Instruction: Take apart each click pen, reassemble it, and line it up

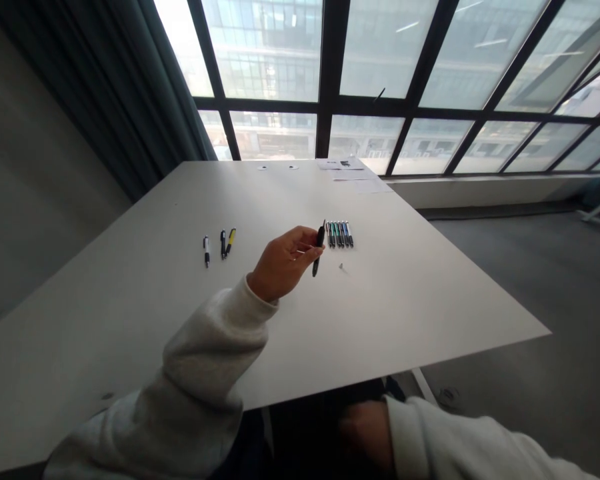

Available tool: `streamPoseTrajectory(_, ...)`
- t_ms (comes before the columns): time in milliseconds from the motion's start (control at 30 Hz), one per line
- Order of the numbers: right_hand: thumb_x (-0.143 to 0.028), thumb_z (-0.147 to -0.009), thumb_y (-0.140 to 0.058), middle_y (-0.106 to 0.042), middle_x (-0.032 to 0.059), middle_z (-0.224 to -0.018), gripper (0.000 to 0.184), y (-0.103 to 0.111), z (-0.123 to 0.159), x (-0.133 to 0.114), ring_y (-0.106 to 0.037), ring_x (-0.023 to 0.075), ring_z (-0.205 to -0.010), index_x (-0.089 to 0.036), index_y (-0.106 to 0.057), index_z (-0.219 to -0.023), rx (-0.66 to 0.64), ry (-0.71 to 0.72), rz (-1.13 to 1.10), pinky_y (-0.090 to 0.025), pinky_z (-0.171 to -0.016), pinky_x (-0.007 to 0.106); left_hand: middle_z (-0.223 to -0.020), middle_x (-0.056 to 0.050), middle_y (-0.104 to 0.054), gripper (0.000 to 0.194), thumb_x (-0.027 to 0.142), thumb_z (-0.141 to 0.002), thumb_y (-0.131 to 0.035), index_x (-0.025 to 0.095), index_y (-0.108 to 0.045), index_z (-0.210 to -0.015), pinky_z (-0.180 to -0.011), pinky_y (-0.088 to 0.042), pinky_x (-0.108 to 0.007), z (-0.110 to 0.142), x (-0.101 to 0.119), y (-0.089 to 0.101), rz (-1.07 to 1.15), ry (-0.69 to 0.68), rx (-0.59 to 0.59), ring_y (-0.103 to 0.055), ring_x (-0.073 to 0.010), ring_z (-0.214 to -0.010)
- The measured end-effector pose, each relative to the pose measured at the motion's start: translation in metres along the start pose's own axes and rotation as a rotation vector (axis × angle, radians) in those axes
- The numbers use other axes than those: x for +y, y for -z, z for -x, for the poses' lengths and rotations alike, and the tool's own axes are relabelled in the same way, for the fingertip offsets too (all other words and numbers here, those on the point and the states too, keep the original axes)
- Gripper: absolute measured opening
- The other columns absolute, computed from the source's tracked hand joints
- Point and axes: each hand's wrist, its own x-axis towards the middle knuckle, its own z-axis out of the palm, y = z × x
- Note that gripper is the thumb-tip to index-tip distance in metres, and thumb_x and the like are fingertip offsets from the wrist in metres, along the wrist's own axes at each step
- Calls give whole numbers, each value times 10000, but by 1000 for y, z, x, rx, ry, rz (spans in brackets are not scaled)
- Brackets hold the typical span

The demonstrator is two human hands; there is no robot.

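My left hand [285, 263] is raised above the white table [395, 313], shut on a black pen [319, 249] held upright between thumb and fingers. Just beyond its fingertips lies a tight row of several pens [340, 235] with coloured barrels, side by side. Farther left are a white-and-black pen [207, 251], a black pen [223, 244] and a yellow-and-black pen [231, 241]. My right hand [365, 433] hangs low below the table's near edge, dim in shadow, and holds nothing visible.
A small grey bit [341, 267] lies near the pen row. Papers [341, 164] and two round grommets [277, 167] sit at the far end of the table. Tall windows [430, 67] stand beyond it, a dark curtain [120, 87] hangs left, and grey floor [505, 320] lies right.
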Motion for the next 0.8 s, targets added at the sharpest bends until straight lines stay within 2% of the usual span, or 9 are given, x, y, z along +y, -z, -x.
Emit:
streamPoseTrajectory(67,-272,-888,-596,-684,70,-820,160,39,12,-3,-654,166,-746,-149,-691,-846,97,134,-108,-545,-680,265,-937,-64,-713,229,285,-816,-666,169,-624,-1009,-805,-570,-370,-7,3,1,7,-8,-21,-678,-196,-872)
streamPoseTrajectory(100,-260,-910,-551,-684,64,-810,179,64,17,-7,-652,158,-753,-165,-694,-860,207,228,-184,-540,-698,255,-947,-64,-713,226,283,-823,-658,172,-621,-1017,-810,-568,-369,-10,5,1,11,-15,-34,-678,-195,-878)
streamPoseTrajectory(200,-245,-943,-513,-667,59,-865,178,149,17,-24,-607,120,-626,-190,-682,-944,737,246,-356,-522,-578,247,-967,-66,-713,215,275,-841,-638,175,-618,-1031,-819,-564,-363,-19,12,2,17,-35,-70,-677,-197,-895)
streamPoseTrajectory(267,-264,-910,-584,-663,41,-826,121,195,2,-35,-604,132,-625,-206,-690,-900,1227,348,-396,-511,-540,259,-963,-69,-713,208,271,-846,-632,174,-621,-1030,-808,-565,-354,-24,16,4,16,-41,-89,-677,-200,-894)
streamPoseTrajectory(300,-285,-887,-620,-666,29,-807,98,213,-10,-38,-609,136,-621,-216,-688,-872,1403,393,-416,-520,-534,268,-960,-68,-713,202,269,-848,-629,174,-624,-1026,-801,-565,-347,-27,17,6,12,-43,-95,-677,-199,-891)
streamPoseTrajectory(333,-299,-869,-646,-673,26,-810,90,226,-22,-40,-631,147,-654,-220,-688,-860,1485,417,-433,-541,-555,279,-960,-67,-713,194,266,-850,-625,176,-627,-1022,-796,-564,-340,-30,18,7,7,-44,-100,-676,-198,-889)
streamPoseTrajectory(400,-303,-841,-680,-681,18,-793,87,245,-48,-40,-668,165,-719,-217,-689,-833,1538,470,-483,-578,-608,302,-967,-63,-712,180,257,-858,-614,181,-630,-1020,-796,-561,-328,-35,17,12,-4,-43,-109,-675,-192,-889)
streamPoseTrajectory(533,-306,-814,-712,-688,6,-765,106,259,-82,-27,-704,178,-748,-204,-687,-809,1472,498,-639,-616,-656,334,-983,-56,-707,169,241,-869,-599,190,-629,-1027,-803,-558,-330,-44,7,21,-35,-11,-111,-669,-188,-894)
streamPoseTrajectory(800,-280,-785,-751,-719,27,-751,122,262,-100,2,-727,202,-681,-174,-709,-829,1322,401,-781,-628,-634,338,-931,-42,-703,140,242,-865,-598,195,-627,-994,-762,-560,-305,-52,-10,28,-26,67,-73,-668,-181,-865)
